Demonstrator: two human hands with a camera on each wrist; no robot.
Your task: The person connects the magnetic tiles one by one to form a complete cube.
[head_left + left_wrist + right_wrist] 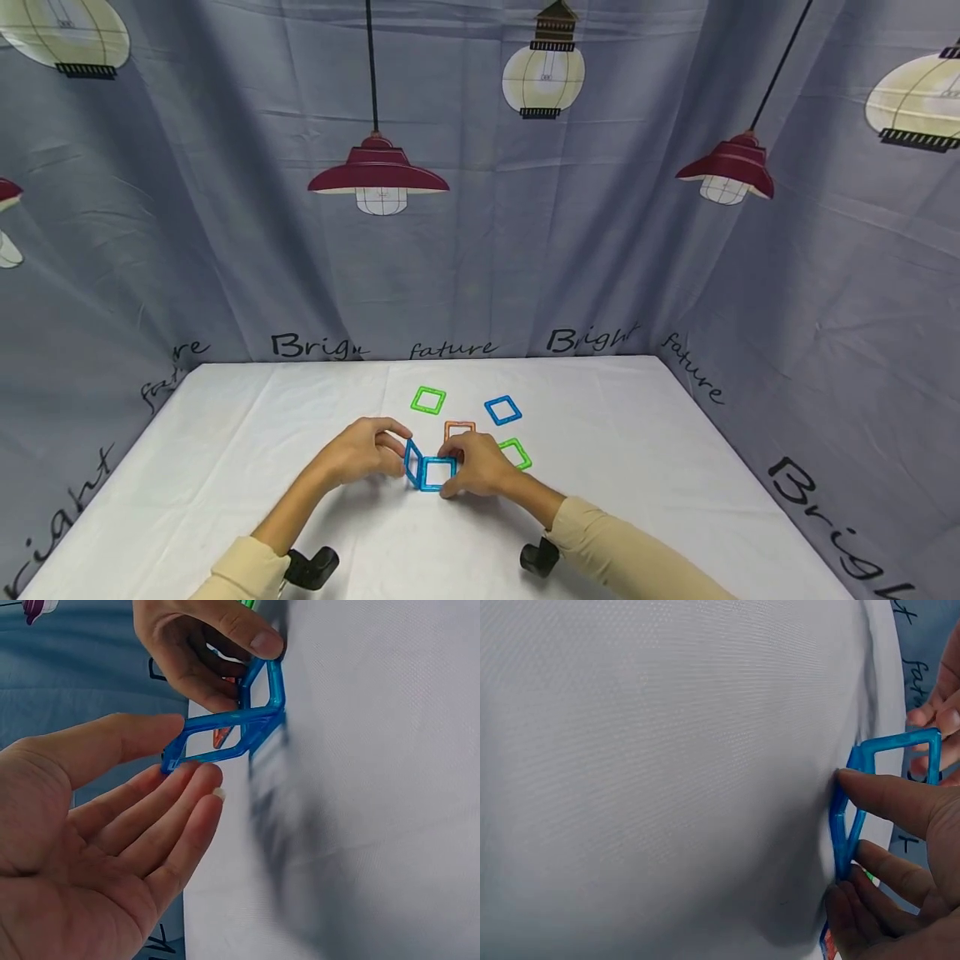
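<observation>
Two blue square magnetic tiles meet along one edge above the white table. My left hand (360,452) pinches the outer edge of the left magnetic tile (225,718), thumb on one side and fingertips on the other. That tile is tilted up at an angle to its partner. My right hand (480,465) grips the right magnetic tile (437,488) by its right side between thumb and fingers. An orange square tile (459,423) lies just behind the right hand, which covers its lower part. Beside that hand lies a green tile (523,451), partly covered.
Farther back on the white table (300,392) lie another green tile (428,388) and another blue tile (512,417). A grey curtain (450,275) printed with lamps surrounds the table's back and sides. Black wrist devices (313,569) sit below both sleeves.
</observation>
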